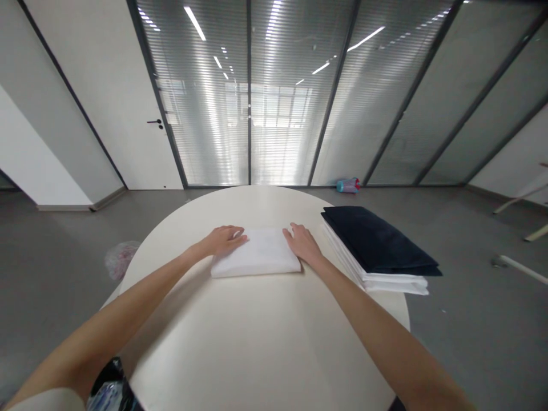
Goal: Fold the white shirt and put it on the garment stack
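Note:
A folded white cloth [259,254] lies flat on the round white table [265,337], its thick folded edge toward me. My left hand [224,238] rests on the cloth's left side, fingers stretched out over its far left corner. On the opposite side, my right hand [301,242] touches the far right part of the cloth with its fingers apart. Neither hand grips anything that I can see. To the right, a dark navy folded cloth [377,240] tops a stack of white folded cloths [394,283].
The stack's near right corner juts over the table's edge. A clear plastic bag [121,260] with something reddish inside is on the floor at left. By the glass wall lies a blue and pink bundle [348,185]. Pale furniture legs [523,268] stand at right.

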The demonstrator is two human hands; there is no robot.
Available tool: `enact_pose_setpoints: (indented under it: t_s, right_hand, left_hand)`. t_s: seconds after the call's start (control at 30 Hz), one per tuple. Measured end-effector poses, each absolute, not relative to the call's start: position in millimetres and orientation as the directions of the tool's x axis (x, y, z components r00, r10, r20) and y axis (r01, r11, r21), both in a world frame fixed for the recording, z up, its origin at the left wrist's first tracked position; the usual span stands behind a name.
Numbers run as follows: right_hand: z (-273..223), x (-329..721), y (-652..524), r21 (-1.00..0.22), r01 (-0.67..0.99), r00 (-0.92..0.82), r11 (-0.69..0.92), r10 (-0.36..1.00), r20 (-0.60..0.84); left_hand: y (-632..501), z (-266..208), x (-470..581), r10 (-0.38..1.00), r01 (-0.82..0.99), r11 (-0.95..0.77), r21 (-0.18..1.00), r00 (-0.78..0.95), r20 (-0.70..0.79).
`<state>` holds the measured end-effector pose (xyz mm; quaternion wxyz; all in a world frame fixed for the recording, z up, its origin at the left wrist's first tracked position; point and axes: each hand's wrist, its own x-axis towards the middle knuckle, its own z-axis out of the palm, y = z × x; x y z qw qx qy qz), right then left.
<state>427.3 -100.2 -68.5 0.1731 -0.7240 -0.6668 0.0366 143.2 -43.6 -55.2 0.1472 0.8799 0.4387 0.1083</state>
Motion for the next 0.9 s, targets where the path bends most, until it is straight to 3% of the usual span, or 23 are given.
enact_pose_setpoints:
  t_s: [0.1,0.2,0.3,0.37,0.43,0.53,0.6,0.7,0.8,0.9]
  right_hand:
    - [-53.1,422.5,-118.0,-0.301,0.95,0.16,-0.08,0.955,0.251]
    - [-38.2,410.0,-145.4,-0.339,0.941,0.091,0.004,0.96,0.266]
    - [-33.1,401.3,-176.3,-0.549,0.829,-0.116,0.107,0.993,0.019]
    - [-35.7,401.7,-193.4,-0.692,0.722,-0.215,0.01,0.954,-0.21]
    - [-40.5,406.5,-203.9,-0.75,0.649,-0.206,-0.127,0.92,-0.334]
    - [-48.6,414.6,-206.1,-0.827,0.53,-0.08,-0.187,0.96,-0.268]
    - [-54.8,416.0,-202.3,-0.866,0.478,-0.014,-0.147,0.985,-0.175]
    - [-66.4,409.7,-198.3,-0.889,0.454,0.028,-0.062,0.998,-0.056]
    - [-75.2,398.4,-202.1,-0.931,0.359,0.09,-0.061,0.995,-0.031]
    - [-67.8,393.3,-210.5,-0.943,0.332,0.156,0.02,0.985,0.076]
  left_hand:
    - [-23.1,-42.3,152.2,0.805,0.748,-0.539,0.386,0.593,-0.025]
    - [-11.2,-31.0,157.9,0.808,0.763,-0.51,0.398,0.583,-0.082]
    - [-16.3,-18.9,155.1,0.833,0.81,-0.42,0.41,0.523,-0.182]
    - [-29.5,-12.6,150.2,0.8,0.832,-0.309,0.461,0.489,-0.348]
    - [-47.4,-10.2,146.1,0.731,0.809,-0.173,0.562,0.488,-0.477]
    - [-73.3,-14.7,145.3,0.76,0.674,0.0,0.738,0.48,-0.438]
    - [-85.2,-20.2,147.6,0.813,0.56,0.096,0.823,0.432,-0.389]
    - [-96.3,-26.1,149.6,0.757,0.382,0.222,0.897,0.512,-0.406]
    - [-106.7,-24.9,146.7,0.676,0.323,0.208,0.923,0.635,-0.374]
    - [-117.1,-13.7,145.5,0.744,0.378,0.065,0.924,0.598,-0.297]
